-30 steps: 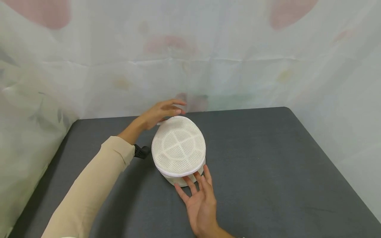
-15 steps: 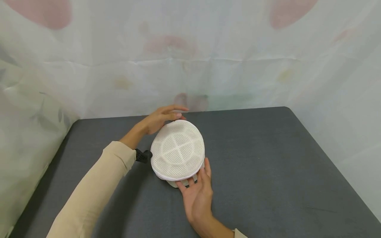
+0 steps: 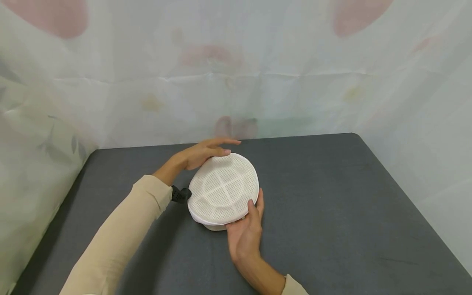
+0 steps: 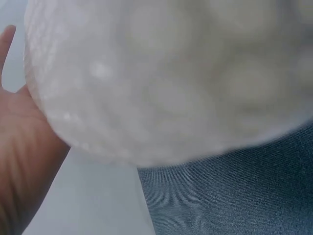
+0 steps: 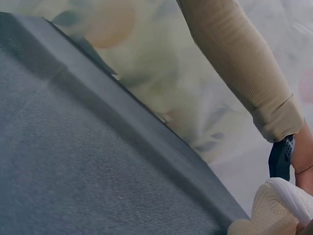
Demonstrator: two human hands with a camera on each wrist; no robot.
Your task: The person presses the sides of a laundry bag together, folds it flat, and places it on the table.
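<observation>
Two hands press a round mesh pouch (image 3: 223, 189) flat near the middle of the table (image 3: 332, 213).

The pouch now sits lower and flatter than a second ago, its top tilted toward the far right. The right hand (image 3: 245, 233) has slid in from the near side: its thumb curls over the near rim, the fingers go under it. The left hand (image 3: 200, 153) lies on the far rim, fingers straight and together. A beige sleeve (image 3: 114, 241) covers the left arm. The table is dark grey, with pale printed sheeting (image 3: 236, 69) behind.
</observation>
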